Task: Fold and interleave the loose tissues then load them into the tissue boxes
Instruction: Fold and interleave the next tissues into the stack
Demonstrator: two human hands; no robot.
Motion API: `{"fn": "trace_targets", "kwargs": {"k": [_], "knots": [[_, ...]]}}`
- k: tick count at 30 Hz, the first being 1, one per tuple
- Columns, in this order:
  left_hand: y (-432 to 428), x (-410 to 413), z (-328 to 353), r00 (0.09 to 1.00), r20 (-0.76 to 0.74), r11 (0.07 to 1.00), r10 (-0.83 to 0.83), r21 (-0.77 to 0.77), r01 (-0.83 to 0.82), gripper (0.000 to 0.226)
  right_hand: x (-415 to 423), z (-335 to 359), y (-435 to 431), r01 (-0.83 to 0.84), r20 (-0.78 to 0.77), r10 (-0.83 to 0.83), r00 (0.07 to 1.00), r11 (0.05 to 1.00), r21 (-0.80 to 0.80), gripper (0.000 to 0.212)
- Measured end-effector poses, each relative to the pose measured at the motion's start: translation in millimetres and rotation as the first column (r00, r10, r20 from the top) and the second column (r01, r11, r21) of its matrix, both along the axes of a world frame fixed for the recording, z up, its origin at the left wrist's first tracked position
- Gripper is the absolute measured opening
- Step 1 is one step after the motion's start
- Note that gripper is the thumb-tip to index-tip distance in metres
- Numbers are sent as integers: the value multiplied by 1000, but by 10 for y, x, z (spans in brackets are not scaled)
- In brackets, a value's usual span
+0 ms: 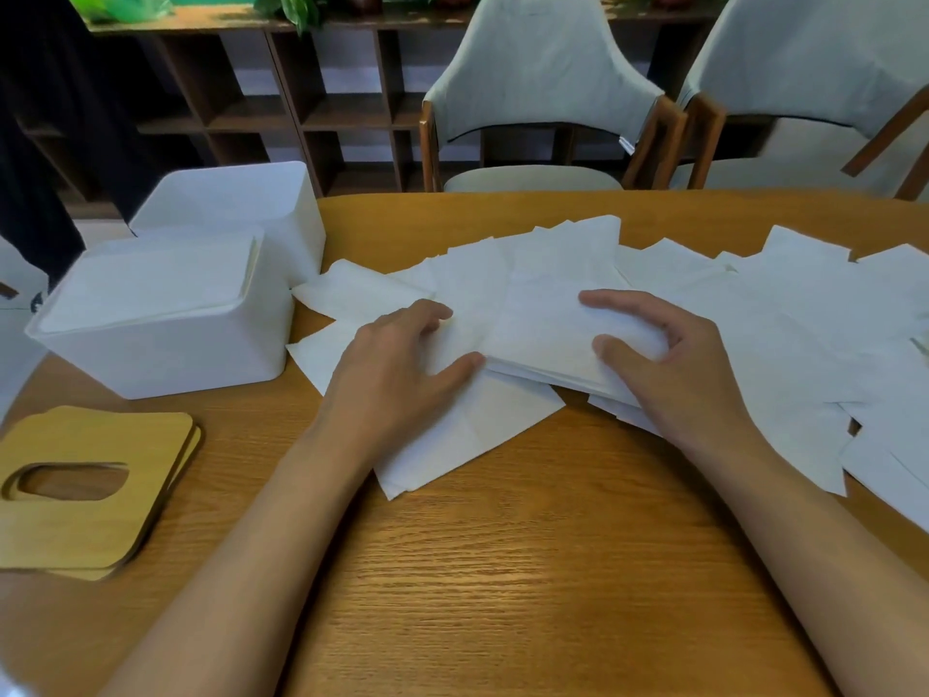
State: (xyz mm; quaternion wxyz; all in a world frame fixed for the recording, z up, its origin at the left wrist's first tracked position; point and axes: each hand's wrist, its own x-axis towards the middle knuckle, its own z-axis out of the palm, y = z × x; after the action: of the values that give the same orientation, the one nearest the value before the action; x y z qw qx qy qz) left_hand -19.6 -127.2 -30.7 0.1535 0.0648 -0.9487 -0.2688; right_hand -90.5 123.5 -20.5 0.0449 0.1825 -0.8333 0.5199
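Observation:
Several loose white tissues (784,314) lie spread across the wooden table (528,570) from the middle to the right edge. A small stack of folded tissues (538,339) sits between my hands. My left hand (402,364) rests on the stack's left edge, thumb against its side. My right hand (658,354) lies on the stack's right part with its fingers bent over the top sheet. A white tissue box (166,359) at the left is filled with tissues to its rim. A second white box (241,198) stands behind it.
Two wooden lids (100,495) with oval slots are stacked at the near left. Part of another white object (15,314) shows at the left edge. Two upholstered chairs (543,98) and a dark shelf unit (301,103) stand behind the table.

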Motion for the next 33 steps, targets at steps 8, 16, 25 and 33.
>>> {"fn": "trace_targets", "kwargs": {"k": [8,16,25,33], "knots": [[-153,-44,1,981,-173,996,90,-5,-92,28,7,18,15,11,-19,-11,1000,1000,-3,35],[-205,-58,-29,977,-91,981,191,6,-192,40,45,9,-19,-31,-20,31,999,999,9,35],[-228,-79,-37,971,-141,976,194,-70,-205,8,53,-6,-24,-25,-14,25,1000,999,27,35],[137,95,152,888,-458,994,43,106,7,9,125,56,-102,-82,38,84,996,995,-58,22]]}}
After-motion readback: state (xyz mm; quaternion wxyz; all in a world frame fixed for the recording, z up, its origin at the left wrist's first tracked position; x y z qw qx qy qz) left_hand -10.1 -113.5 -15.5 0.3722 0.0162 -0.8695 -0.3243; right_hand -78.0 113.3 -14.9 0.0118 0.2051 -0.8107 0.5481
